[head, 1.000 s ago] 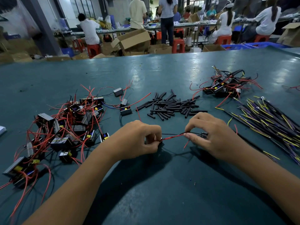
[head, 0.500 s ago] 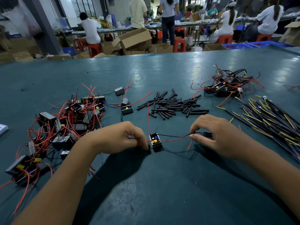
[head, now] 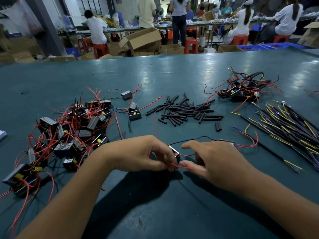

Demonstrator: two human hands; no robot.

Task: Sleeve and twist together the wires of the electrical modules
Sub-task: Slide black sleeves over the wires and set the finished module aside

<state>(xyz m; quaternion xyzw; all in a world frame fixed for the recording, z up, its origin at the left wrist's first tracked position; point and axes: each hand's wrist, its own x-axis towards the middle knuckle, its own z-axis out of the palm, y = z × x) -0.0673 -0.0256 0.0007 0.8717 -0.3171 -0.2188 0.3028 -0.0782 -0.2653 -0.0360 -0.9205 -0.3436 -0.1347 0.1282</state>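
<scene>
A small black module (head: pixel 174 150) sits on the table between my hands, with a black wire (head: pixel 198 138) looping from it to a second small module (head: pixel 226 141) just behind my right hand. My left hand (head: pixel 143 153) has its fingers curled beside the first module and pinches a thin red wire (head: pixel 187 168) at its tips. My right hand (head: pixel 217 161) faces it with forefinger and thumb straight and spread. The thumb touches that red wire, and its lower fingers are hidden. Black sleeve tubes (head: pixel 186 111) lie heaped behind.
A tangle of black modules with red wires (head: pixel 72 135) covers the table's left. A smaller pile of modules (head: pixel 241 90) lies far right, with a bundle of black and yellow cables (head: pixel 284 128) in front of it. The teal table (head: pixel 155 213) stretches towards me. People work at benches behind.
My hands have come close together. My right hand let go of the small module, which now lies behind it, and opened towards the module at my left fingertips.
</scene>
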